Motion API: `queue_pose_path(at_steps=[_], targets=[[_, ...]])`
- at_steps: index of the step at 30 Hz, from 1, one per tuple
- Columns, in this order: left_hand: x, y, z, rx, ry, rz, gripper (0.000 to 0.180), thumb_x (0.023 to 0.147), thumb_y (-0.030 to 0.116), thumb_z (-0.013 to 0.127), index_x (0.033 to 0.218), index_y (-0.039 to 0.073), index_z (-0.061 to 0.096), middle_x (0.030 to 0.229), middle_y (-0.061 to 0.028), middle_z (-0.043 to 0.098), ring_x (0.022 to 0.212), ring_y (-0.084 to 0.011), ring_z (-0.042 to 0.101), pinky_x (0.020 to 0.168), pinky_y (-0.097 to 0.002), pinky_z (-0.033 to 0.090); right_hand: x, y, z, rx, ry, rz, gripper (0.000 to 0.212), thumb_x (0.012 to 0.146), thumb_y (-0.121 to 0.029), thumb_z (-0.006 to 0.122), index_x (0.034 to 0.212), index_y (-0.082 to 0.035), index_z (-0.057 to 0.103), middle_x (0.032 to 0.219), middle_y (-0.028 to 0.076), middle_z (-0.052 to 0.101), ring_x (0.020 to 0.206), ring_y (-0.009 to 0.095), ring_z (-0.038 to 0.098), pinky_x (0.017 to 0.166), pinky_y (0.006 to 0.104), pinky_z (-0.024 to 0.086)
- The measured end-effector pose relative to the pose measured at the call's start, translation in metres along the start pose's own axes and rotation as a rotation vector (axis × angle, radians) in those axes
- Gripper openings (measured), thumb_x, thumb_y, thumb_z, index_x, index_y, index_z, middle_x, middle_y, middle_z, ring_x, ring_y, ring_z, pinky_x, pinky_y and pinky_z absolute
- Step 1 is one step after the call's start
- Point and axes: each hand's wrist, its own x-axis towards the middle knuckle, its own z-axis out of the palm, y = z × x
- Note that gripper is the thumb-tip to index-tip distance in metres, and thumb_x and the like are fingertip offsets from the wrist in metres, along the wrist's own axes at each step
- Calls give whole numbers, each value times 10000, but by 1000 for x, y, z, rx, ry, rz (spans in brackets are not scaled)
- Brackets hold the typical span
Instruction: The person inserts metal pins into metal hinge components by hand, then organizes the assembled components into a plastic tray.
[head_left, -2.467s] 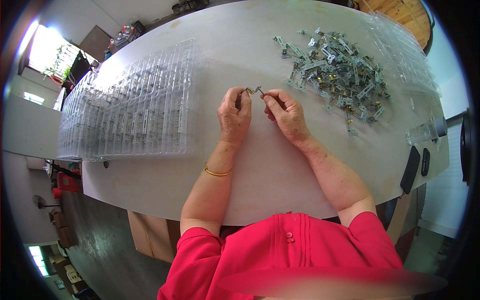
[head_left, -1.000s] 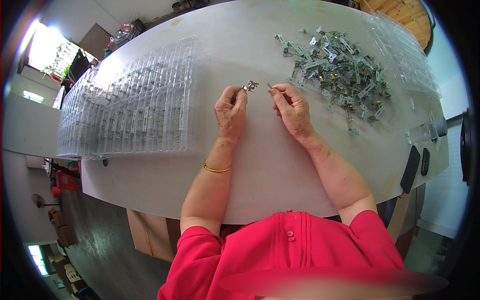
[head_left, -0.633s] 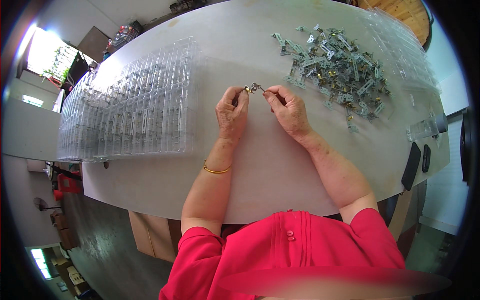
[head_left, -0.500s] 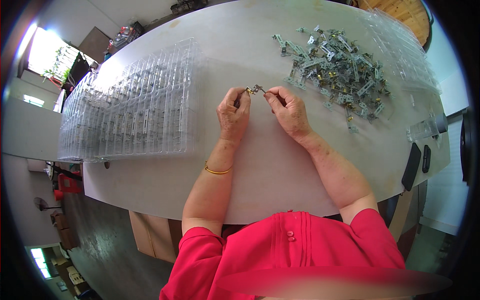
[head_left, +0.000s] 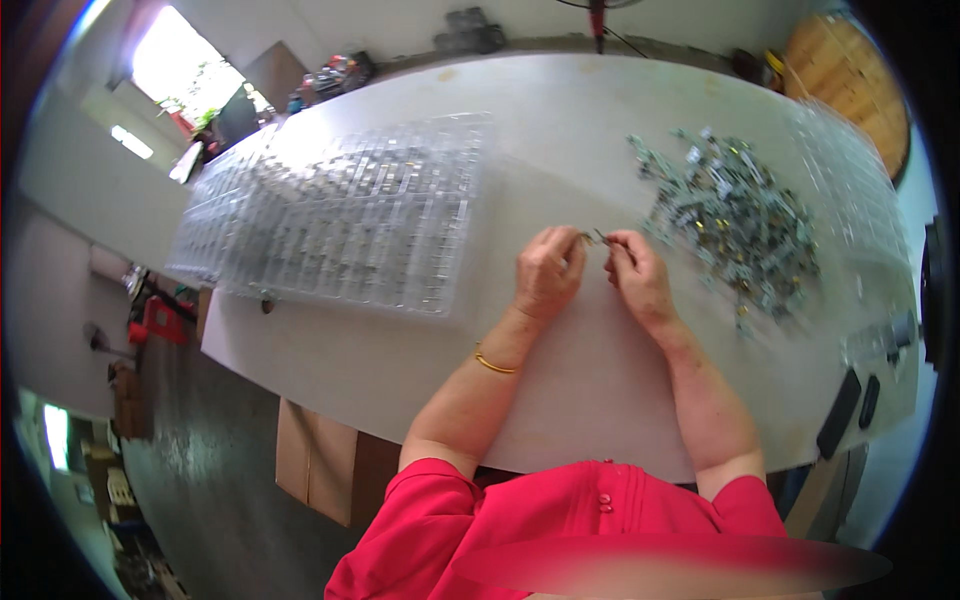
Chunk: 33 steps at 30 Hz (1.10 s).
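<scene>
Over the middle of the table, my left hand (head_left: 548,272) and my right hand (head_left: 640,282) pinch a small metal bracket (head_left: 596,238) between them. Blur and the fingertips hide much of its shape; a brassy tint shows near the left fingers. To the right of my hands lies a loose pile of similar metal parts (head_left: 745,205), silver-grey with brass-coloured bits. On the left rest clear plastic trays (head_left: 452,290), with rows of metal parts in their compartments.
More clear plastic trays (head_left: 850,185) lie at the far right. Near the right edge are a clear cup-like container (head_left: 875,338), a black phone-like slab (head_left: 838,413) and a smaller black object (head_left: 869,402). A cardboard box (head_left: 315,460) stands below the table's front edge.
The whole view has shifted and tilted, so table and hands appear farther right and lower. Both hands keep their pinch on the bracket, which looks turned and is more blurred.
</scene>
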Motion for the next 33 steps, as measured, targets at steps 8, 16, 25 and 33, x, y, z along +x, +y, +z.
queue_pose_path(at_steps=[8,16,25,33], targets=[[1,6,1,-2,-16,38,37,831,25,655,863,42,651,774,-108,650,644,-278,623,584,-378,499,9,-6,-20,416,-193,357,211,1007,-154,497,1129,-29,615,876,35,646,741,115,607,684,266,516],[0,6,0,-3,-63,93,45,816,0,645,832,42,637,723,-109,621,641,-289,610,583,-388,488,14,-16,-25,542,-232,474,157,982,-172,538,1045,-52,617,874,37,645,748,129,612,724,284,525],[-4,8,4,-111,-172,134,15,817,18,651,823,23,638,714,-113,614,624,-286,598,595,-376,492,14,9,-26,618,-100,334,112,987,-181,597,1030,-80,619,982,34,658,921,134,624,817,312,517],[2,5,-2,-236,-76,-299,61,890,58,664,890,-2,675,640,-12,563,594,-42,482,534,-249,424,9,-18,-14,495,-119,18,63,977,-100,623,1006,-61,663,1052,12,660,970,92,589,873,256,472]])
